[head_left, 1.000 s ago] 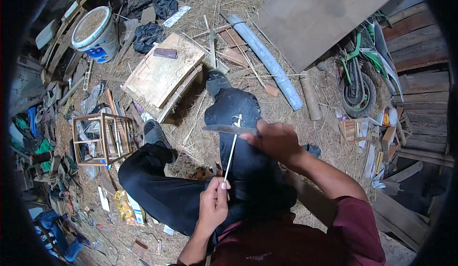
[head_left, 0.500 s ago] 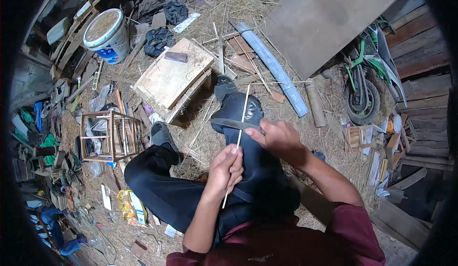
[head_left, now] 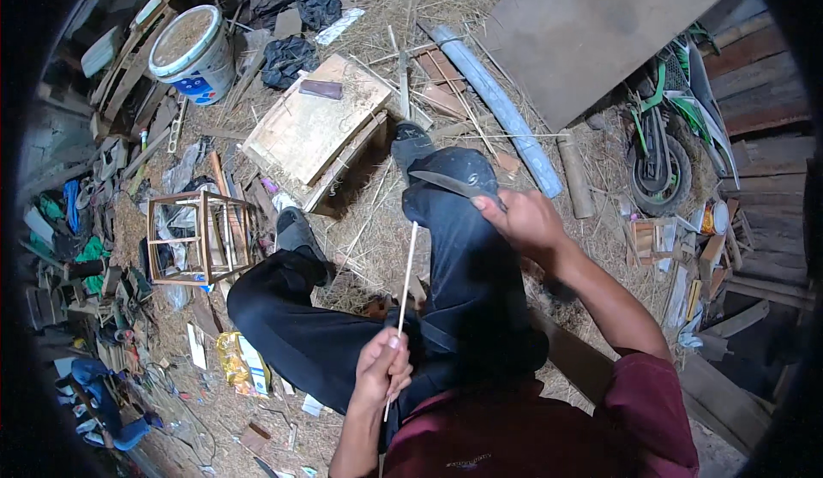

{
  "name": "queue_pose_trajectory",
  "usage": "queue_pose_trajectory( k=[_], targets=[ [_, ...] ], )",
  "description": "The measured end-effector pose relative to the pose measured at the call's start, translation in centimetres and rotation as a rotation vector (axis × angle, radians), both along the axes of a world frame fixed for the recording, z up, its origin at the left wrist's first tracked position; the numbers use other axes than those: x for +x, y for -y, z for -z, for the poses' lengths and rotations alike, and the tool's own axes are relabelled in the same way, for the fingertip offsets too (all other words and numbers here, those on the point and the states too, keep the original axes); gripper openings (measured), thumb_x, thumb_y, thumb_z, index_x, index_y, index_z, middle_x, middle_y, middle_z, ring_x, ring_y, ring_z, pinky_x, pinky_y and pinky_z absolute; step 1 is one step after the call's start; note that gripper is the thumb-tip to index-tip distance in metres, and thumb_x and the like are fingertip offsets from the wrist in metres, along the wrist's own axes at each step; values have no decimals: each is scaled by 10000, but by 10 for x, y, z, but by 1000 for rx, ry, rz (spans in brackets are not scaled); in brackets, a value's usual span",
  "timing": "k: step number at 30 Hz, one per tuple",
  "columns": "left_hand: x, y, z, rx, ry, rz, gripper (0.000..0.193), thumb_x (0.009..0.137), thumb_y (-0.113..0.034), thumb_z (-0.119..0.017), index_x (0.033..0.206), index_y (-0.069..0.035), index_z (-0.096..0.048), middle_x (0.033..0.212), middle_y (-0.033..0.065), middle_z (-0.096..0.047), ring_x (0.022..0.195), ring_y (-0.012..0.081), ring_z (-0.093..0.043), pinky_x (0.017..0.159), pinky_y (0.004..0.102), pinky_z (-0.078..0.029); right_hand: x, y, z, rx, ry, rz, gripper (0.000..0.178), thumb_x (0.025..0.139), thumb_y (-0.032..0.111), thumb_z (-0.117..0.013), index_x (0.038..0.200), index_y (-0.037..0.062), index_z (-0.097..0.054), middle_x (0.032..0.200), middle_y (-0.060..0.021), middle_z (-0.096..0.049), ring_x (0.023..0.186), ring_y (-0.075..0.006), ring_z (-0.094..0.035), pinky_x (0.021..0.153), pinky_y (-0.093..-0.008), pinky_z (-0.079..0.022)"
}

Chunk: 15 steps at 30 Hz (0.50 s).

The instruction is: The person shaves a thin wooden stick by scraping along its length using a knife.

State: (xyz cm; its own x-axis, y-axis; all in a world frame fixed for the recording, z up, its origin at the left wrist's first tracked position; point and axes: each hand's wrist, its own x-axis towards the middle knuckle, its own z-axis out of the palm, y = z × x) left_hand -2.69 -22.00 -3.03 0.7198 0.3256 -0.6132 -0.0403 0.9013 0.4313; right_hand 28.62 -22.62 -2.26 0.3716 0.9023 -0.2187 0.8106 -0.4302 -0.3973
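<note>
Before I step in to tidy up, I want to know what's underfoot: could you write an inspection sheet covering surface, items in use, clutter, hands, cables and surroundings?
Surface: straw-strewn floor; low wooden box with a dark block on top.
Items in use: thin stick; knife, its blade over one knee, apart from the stick.
Clutter: white bucket, black plastic, wooden frame, yellow packet, grey-blue pole.
Hands: left hand closed on the stick; right hand closed on the knife handle.
Cables: none identifiable; a blue bundle at far left might be cord.
Surroundings: large flat board, green-and-white motorbike, plank wall at right.
</note>
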Motion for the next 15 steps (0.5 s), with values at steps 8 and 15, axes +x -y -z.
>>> queue_pose_trajectory(
  k=[8, 15],
  targets=[
    [33, -57, -22, 322, 105, -107, 225, 1023, -255, -402, 917, -67, -467, 521, -57, -290, 360, 39, -214, 331, 218, -199, -17, -33, -20, 526, -468, 195, 383, 922, 356, -603, 795, -5, -591, 670, -83, -581, 611, -135, -492, 585, -296, -431],
    [27, -91, -29, 613, 66, -168, 227, 1028, -243, -389, 934, -57, -480, 514, -55, -311, 369, 42, -210, 349, 234, -199, -80, -133, -61, 639, -1057, 99, 183, 887, 199, -684, 899, 19, -655, 689, 42, -584, 568, -17, -469, 512, -175, -364]
  ],
)
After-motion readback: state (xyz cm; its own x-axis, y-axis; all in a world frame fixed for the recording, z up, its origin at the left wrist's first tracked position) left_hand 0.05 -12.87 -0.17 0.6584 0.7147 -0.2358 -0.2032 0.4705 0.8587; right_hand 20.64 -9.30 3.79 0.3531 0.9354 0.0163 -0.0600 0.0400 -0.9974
